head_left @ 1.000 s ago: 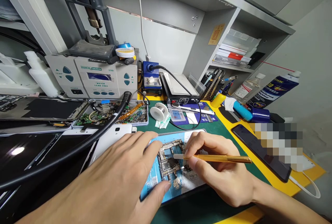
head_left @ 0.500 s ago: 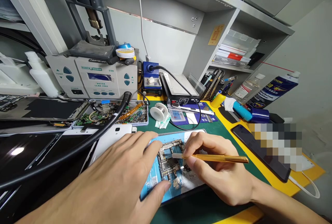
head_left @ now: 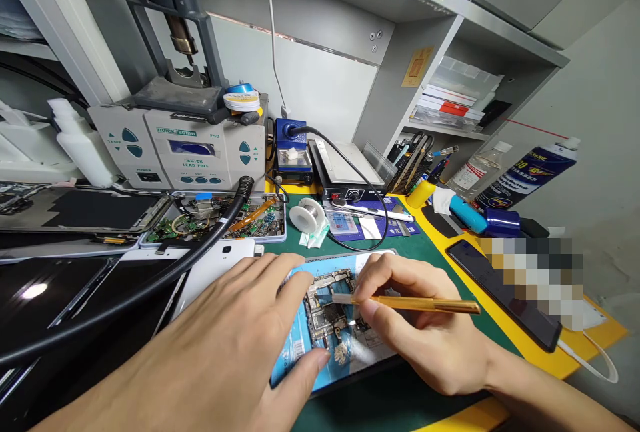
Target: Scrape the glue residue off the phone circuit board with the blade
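Note:
A phone circuit board (head_left: 326,315) lies on a blue work mat (head_left: 299,345) in front of me. My left hand (head_left: 225,352) rests flat over the mat's left side, fingertips at the board's edge and thumb against the mat's near edge. My right hand (head_left: 425,339) pinches a thin gold-handled tool (head_left: 420,304), whose pale tip touches the middle of the board.
A hot-air rework station (head_left: 185,145) and a blue soldering-iron stand (head_left: 291,152) sit at the back. A thick black hose (head_left: 150,285) crosses the left side. A solder spool (head_left: 306,215), a tray of boards (head_left: 220,219), a dark phone (head_left: 500,292) and a spray can (head_left: 530,175) surround the mat.
The tool and my right hand shifted very slightly over the board; my left hand has stayed in place.

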`<state>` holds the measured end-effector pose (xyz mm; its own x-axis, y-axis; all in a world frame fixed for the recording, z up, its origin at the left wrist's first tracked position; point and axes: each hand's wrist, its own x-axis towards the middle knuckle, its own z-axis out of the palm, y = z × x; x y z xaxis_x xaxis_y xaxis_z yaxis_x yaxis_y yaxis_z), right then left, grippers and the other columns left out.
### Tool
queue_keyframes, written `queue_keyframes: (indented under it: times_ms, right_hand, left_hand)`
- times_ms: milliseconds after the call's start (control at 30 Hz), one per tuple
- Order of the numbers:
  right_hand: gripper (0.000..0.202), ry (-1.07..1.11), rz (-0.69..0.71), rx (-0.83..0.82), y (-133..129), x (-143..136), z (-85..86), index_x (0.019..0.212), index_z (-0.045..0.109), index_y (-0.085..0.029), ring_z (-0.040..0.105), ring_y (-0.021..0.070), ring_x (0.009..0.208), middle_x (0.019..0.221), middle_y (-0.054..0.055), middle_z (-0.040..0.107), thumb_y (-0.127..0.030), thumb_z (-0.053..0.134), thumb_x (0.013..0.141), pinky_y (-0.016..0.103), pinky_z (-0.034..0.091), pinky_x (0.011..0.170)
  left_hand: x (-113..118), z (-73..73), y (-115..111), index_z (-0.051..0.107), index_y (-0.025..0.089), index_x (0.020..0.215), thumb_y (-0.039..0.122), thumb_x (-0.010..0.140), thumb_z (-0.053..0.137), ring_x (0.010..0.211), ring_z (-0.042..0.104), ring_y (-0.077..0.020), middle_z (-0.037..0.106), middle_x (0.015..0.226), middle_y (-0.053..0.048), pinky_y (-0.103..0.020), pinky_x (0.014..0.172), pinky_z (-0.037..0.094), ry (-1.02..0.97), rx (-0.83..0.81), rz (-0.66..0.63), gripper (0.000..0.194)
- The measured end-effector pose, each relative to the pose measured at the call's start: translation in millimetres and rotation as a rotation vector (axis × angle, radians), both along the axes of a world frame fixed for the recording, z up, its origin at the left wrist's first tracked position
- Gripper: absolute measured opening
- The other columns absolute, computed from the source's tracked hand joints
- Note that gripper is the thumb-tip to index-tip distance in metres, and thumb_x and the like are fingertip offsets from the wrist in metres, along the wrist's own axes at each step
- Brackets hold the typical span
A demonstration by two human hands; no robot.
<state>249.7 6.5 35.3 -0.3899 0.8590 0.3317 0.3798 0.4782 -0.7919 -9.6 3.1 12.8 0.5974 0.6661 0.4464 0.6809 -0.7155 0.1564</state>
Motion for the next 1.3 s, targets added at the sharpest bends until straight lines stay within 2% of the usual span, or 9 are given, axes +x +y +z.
queue_keyframes:
  times_ms: [267,367,467,567,733,867,1000,1167,1300]
  right_hand:
    - [0.01,0.013,0.004,-0.028,-1.0,1.2,-1.6,0.087,0.07,-0.022,0.06,0.0143,0.06,0.073,-0.001,0.071,-0.014,0.073,0.094,0.024,0.05,0.058]
    - [0.01,0.072,-0.008,-0.058,-0.5,1.2,-0.7,0.087,0.071,-0.021,0.062,0.0145,0.062,0.074,0.0,0.073,-0.014,0.074,0.093,0.025,0.051,0.06]
    - [0.012,0.233,-0.039,-0.204,3.4,1.5,0.5,0.082,0.071,-0.02,0.06,0.0134,0.059,0.07,-0.001,0.072,-0.014,0.078,0.09,0.023,0.051,0.057]
    - [0.013,0.448,-0.027,-0.447,10.9,4.2,0.0,0.081,0.071,-0.02,0.058,0.0124,0.051,0.063,-0.002,0.07,-0.017,0.083,0.086,0.021,0.048,0.049]
    - [0.011,0.605,-0.021,-0.676,20.3,8.4,0.2,0.078,0.072,-0.019,0.055,0.01,0.044,0.056,-0.003,0.069,-0.013,0.081,0.08,0.017,0.045,0.042]
    - [0.01,0.562,-0.051,-0.673,21.2,7.4,2.6,0.082,0.076,-0.017,0.063,0.0098,0.044,0.056,-0.004,0.07,-0.012,0.083,0.078,0.014,0.046,0.043]
    - [0.011,0.479,-0.016,-0.719,20.1,7.0,3.3,0.09,0.08,-0.014,0.073,0.013,0.051,0.073,0.002,0.079,-0.021,0.088,0.087,0.015,0.049,0.042]
    - [0.021,0.447,-0.028,-0.745,15.3,3.2,7.4,0.086,0.075,-0.016,0.067,0.0121,0.052,0.068,0.001,0.075,-0.023,0.095,0.084,0.015,0.049,0.045]
    - [0.028,0.388,-0.039,-0.768,10.4,-3.2,11.3,0.078,0.07,-0.017,0.057,0.01,0.053,0.06,-0.002,0.066,-0.017,0.098,0.076,0.016,0.045,0.049]
  left_hand:
    - [-2.2,-3.3,1.2,0.074,0.025,0.117,0.035,0.092,0.068,0.098,0.087,-0.0387,0.087,0.117,-0.013,-0.054,0.073,0.075,-0.043,-0.003,-0.007,0.028]
    - [-2.8,-11.3,0.8,0.072,0.028,0.127,0.036,0.093,0.069,0.107,0.086,-0.0385,0.086,0.122,-0.009,-0.055,0.084,0.073,-0.064,-0.019,-0.006,0.035]
    - [-2.7,-23.1,-1.3,0.065,0.032,0.141,0.042,0.098,0.068,0.117,0.082,-0.0394,0.083,0.132,-0.008,-0.059,0.094,0.069,-0.083,-0.011,0.037,0.044]
    - [-3.6,-31.3,-3.4,0.058,0.034,0.149,0.045,0.102,0.063,0.122,0.081,-0.0391,0.08,0.14,-0.009,-0.055,0.089,0.069,-0.058,0.012,0.059,0.048]
    - [-9.9,-30.6,-3.8,0.054,0.031,0.15,0.045,0.104,0.059,0.126,0.08,-0.0402,0.078,0.147,-0.012,-0.055,0.09,0.069,0.039,0.066,0.055,0.049]
    - [-16.1,-31.5,-2.2,0.054,0.029,0.158,0.048,0.105,0.059,0.127,0.081,-0.0372,0.078,0.15,-0.011,-0.056,0.097,0.067,0.121,0.071,0.069,0.056]
    - [-18.6,-35.4,0.7,0.058,0.029,0.161,0.055,0.105,0.06,0.136,0.079,-0.0329,0.075,0.159,-0.004,-0.053,0.105,0.065,0.159,0.161,0.077,0.062]
    - [-19.1,-34.2,2.0,0.059,0.026,0.16,0.05,0.101,0.066,0.132,0.08,-0.0352,0.078,0.154,-0.007,-0.052,0.103,0.066,0.142,0.172,0.043,0.064]
    - [-14.7,-34.8,2.3,0.063,0.029,0.156,0.052,0.101,0.068,0.135,0.078,-0.0371,0.079,0.15,-0.009,-0.051,0.112,0.066,0.074,0.093,0.06,0.061]
